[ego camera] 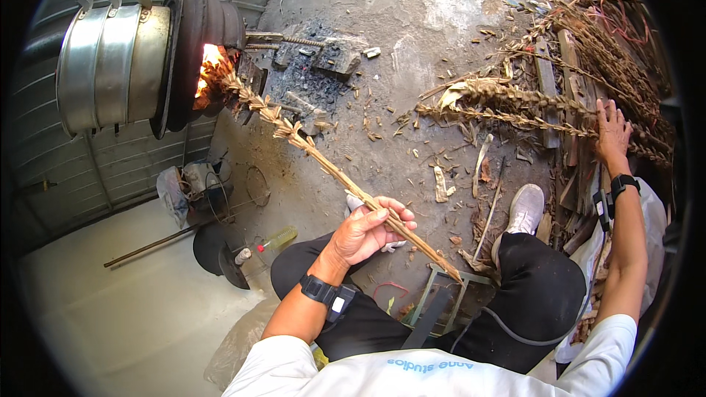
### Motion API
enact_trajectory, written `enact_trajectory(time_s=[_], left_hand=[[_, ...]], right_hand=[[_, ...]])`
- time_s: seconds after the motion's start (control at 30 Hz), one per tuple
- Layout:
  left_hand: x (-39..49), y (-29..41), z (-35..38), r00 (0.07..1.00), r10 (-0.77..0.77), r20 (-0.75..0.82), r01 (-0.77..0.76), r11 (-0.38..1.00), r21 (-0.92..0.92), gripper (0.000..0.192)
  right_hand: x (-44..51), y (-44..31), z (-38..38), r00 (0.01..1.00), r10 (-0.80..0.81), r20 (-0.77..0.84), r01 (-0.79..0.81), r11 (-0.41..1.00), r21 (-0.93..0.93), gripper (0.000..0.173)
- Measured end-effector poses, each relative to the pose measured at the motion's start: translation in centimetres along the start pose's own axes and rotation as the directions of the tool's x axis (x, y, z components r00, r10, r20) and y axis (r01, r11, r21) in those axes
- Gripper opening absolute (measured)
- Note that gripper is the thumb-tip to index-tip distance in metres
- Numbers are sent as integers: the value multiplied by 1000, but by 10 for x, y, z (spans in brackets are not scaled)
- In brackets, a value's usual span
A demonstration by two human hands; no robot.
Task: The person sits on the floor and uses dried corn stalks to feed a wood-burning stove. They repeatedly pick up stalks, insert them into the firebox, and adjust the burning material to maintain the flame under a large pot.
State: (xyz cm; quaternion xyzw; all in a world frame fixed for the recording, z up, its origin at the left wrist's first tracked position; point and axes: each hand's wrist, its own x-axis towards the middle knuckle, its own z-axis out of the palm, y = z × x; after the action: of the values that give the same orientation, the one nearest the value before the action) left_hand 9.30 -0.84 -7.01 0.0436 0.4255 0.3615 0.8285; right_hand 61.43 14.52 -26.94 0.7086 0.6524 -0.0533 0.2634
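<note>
My left hand (368, 227) grips a dried, pod-covered stalk bundle (336, 171), which looks like sesame, near its bare lower end. The podded far end of the bundle reaches into the flames (212, 74) at the mouth of a blackened wheel-rim stove (190, 60). Over at the right, my right hand (612, 129) lies with fingers apart on a pile of similar dried stalks (606, 60). Its palm is hidden, but the fingers do not close around anything. A tiered metal steamer (113, 66) sits on the stove.
Ash and charred pieces (311, 77) lie before the stove, beside a ribbed steel bar (303, 40). Split wood (546, 91) is under the stalks. Loose pods and husks (440, 184) litter the concrete floor. A bottle of yellowish liquid (278, 238) and a long stick (149, 245) are at left.
</note>
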Motion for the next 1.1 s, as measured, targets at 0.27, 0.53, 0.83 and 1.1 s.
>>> enact_trajectory(time_s=[0.27,0.53,0.83,1.1], left_hand=[[2,2,2,999,16,39,-16,1000,-19,29],[0,3,5,998,26,50,-25,999,-36,31],[-5,0,1,997,43,60,-40,997,-61,30],[-10,-6,-2,992,76,104,-67,994,-85,28]], right_hand=[[-6,-1,5,995,-40,-96,38,999,-21,49],[-5,10,42,959,-206,-196,213,977,17,45],[-22,32,2,890,-409,-201,437,891,124,62],[-47,38,-98,892,-419,-171,436,897,75,32]])
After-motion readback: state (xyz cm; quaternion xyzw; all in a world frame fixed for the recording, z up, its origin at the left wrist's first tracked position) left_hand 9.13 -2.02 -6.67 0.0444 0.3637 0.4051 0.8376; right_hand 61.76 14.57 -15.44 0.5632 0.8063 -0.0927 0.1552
